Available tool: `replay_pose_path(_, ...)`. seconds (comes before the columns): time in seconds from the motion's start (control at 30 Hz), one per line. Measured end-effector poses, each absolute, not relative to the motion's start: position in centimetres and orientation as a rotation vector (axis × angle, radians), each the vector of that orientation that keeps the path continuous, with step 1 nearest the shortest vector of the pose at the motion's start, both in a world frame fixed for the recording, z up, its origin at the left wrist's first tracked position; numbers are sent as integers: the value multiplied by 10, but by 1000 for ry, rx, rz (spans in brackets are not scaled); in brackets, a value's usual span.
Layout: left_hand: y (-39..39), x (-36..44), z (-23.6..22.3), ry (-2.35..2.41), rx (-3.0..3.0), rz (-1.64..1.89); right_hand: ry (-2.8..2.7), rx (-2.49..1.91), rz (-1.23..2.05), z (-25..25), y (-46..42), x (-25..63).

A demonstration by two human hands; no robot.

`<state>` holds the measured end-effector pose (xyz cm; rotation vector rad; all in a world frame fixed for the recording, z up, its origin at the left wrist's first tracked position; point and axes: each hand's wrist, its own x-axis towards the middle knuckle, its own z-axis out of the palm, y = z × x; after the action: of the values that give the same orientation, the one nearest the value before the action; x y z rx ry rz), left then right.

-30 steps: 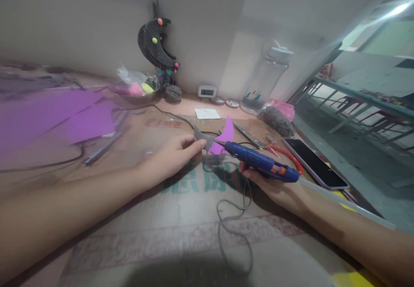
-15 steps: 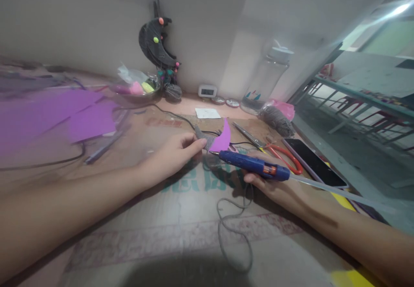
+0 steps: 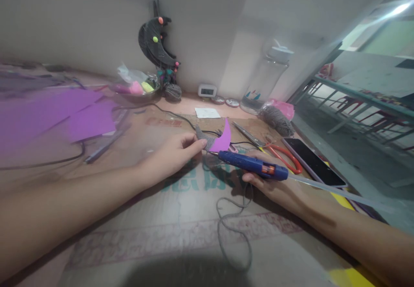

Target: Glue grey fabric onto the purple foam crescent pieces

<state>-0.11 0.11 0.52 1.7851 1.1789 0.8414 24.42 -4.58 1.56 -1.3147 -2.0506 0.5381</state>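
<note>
My left hand (image 3: 186,148) pinches a crescent-shaped paper cutout between thumb and fingers. Grey yarn (image 3: 203,138) covers the cutout's left part, while its right horn (image 3: 222,138) is bare purple. My right hand (image 3: 263,181) is wrapped round a blue hot glue gun (image 3: 254,164), a long clear glue stick (image 3: 323,185) jutting from its back. The gun's metal tip is at the lower edge of the crescent, close to my left thumb; whether it touches is too small to tell. A loose strand of grey yarn (image 3: 220,226) trails in loops on the table below.
Orange-handled scissors (image 3: 284,157) and a phone (image 3: 315,162) lie at the right, near a grey yarn ball (image 3: 278,121) and a clear bottle (image 3: 267,80). Purple paper sheets (image 3: 90,119) lie left. A dark yarn-wrapped crescent (image 3: 152,41) leans on the wall beside a small clock (image 3: 207,90).
The glue gun has shifted very slightly left along the crescent's lower edge. My left hand and the cutout have stayed in place.
</note>
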Motion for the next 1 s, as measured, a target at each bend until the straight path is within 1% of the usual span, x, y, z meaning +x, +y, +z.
replay_pose_path(1.0,0,0,5,1169,1721,831,-2082,-1361,518,16,-45,245)
